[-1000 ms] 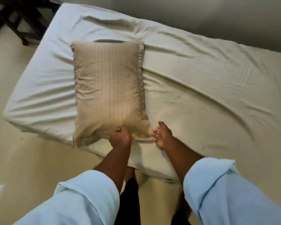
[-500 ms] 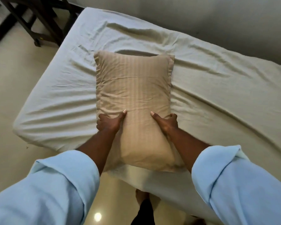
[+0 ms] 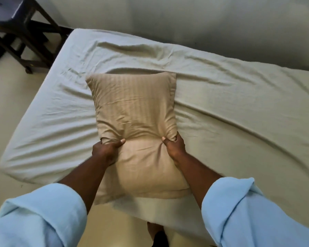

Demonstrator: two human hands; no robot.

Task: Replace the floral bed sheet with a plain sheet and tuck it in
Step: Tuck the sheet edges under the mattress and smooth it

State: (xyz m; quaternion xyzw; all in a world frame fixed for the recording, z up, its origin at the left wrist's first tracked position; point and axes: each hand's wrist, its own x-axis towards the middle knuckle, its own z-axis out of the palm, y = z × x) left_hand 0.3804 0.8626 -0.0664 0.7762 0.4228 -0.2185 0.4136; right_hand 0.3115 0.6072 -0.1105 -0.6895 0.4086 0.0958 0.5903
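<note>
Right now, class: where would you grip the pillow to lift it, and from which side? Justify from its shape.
Grip the pillow by its long sides at mid-length, reaching from its near end, one hand per side. It lies lengthwise away from the person, and its soft filling bunches into handholds, as under the left hand and right hand.

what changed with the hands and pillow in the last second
The right hand, open beside the pillow a second ago, moved onto it; the left hand shifted from its near corner up its side. Both now grip and pinch in the pillow's middle. The plain sheet stays spread and wrinkled.
</note>
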